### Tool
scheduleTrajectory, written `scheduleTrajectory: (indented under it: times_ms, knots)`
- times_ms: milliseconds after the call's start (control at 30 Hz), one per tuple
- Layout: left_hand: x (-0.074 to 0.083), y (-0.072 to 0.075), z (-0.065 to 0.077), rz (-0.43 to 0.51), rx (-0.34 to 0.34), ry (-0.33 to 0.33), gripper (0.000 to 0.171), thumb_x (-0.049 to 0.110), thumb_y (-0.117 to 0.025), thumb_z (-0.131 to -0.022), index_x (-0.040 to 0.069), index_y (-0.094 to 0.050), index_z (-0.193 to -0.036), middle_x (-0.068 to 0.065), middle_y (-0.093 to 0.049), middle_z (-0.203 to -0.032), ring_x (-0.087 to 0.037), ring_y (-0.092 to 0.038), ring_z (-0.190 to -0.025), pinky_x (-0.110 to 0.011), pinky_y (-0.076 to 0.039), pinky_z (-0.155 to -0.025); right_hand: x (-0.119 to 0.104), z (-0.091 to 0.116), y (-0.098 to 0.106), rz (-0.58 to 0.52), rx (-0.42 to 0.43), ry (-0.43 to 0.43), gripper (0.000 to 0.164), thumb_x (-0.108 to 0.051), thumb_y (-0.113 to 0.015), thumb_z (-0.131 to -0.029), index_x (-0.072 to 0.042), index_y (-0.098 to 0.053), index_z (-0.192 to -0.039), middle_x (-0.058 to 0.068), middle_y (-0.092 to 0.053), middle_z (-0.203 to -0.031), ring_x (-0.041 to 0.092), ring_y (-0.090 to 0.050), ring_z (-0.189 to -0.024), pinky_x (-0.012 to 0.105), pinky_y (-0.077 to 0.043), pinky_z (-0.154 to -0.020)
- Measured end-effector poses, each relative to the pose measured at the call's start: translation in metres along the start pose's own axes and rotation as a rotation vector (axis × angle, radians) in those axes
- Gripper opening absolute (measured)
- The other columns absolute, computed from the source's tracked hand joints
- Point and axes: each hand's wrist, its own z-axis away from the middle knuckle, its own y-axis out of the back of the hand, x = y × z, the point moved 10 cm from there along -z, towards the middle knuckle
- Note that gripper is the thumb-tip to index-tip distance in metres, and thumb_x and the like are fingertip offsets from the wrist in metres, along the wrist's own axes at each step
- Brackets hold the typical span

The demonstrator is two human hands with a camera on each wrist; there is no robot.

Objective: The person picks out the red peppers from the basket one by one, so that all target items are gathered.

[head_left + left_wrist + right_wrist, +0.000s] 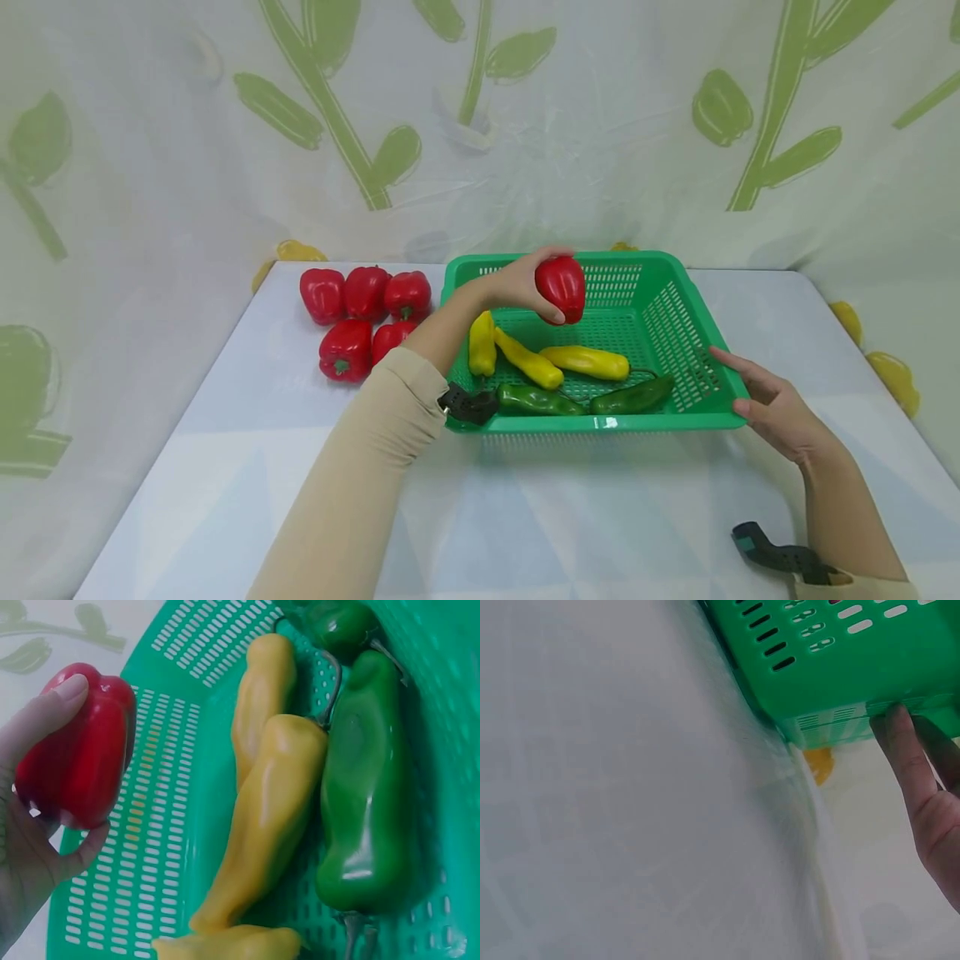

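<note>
My left hand point(519, 283) grips a red bell pepper point(564, 290), thumb and fingers around its sides, above the far half of a green plastic basket point(705, 423). In the left wrist view that pepper point(79, 750) is clear of the basket's floor. My right hand point(780, 417) holds the basket's right rim near the front corner, its fingers point(911, 761) against the outer side in the right wrist view. Inside lie three yellow peppers point(585, 361) and two long green peppers point(540, 400), towards the left and front.
Several red bell peppers point(347, 346) sit grouped on the white patterned table point(225, 467), left of the basket; my left forearm partly covers one. A leaf-patterned curtain point(585, 125) stands behind the table. Black straps point(780, 554) are on both wrists.
</note>
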Motion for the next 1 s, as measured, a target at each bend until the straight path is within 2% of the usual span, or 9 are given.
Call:
scheduleTrajectory:
  times_ms: [333,533,700,1000]
  knots:
    - [-0.007,0.02,0.023,-0.038,0.103,0.034,0.096,0.012,-0.08,-0.07,0.02,-0.024,-0.147,-0.007,-0.04,-0.138,-0.025,-0.043,-0.121,-0.035,-0.054,-0.085,-0.001,-0.002,0.001,-0.004,-0.013,0.008,0.052,-0.004,-0.049,-0.096,-0.018,-0.04,-0.145,-0.013,-0.045,-0.137,0.004,-0.055,-0.113,0.02,-0.051,-0.086]
    - [-0.007,0.032,0.038,-0.052,0.133,0.054,0.092,0.014,-0.079,-0.071,0.023,-0.027,-0.146,-0.007,-0.041,-0.139,-0.025,-0.043,-0.122,-0.037,-0.054,-0.086,-0.002,0.0,0.0,-0.011,-0.026,0.023,0.052,-0.002,-0.047,-0.096,-0.016,-0.039,-0.145,-0.013,-0.044,-0.139,0.003,-0.053,-0.116,0.019,-0.05,-0.088]
    - [-0.01,0.046,0.05,-0.078,0.164,0.081,0.091,0.017,-0.079,-0.072,0.025,-0.027,-0.147,-0.006,-0.04,-0.14,-0.025,-0.042,-0.122,-0.038,-0.053,-0.087,0.001,0.0,0.001,0.002,-0.002,0.005,0.052,-0.004,-0.049,-0.096,-0.019,-0.04,-0.145,-0.014,-0.045,-0.137,0.003,-0.055,-0.113,0.02,-0.051,-0.085]
    - [-0.015,0.066,0.067,-0.116,0.215,0.105,0.094,0.018,-0.081,-0.07,0.026,-0.027,-0.146,-0.005,-0.041,-0.137,-0.024,-0.041,-0.122,-0.039,-0.053,-0.086,0.002,-0.002,-0.001,0.001,-0.007,0.018,0.051,-0.004,-0.049,-0.096,-0.018,-0.041,-0.144,-0.013,-0.046,-0.136,0.005,-0.056,-0.111,0.021,-0.052,-0.084]
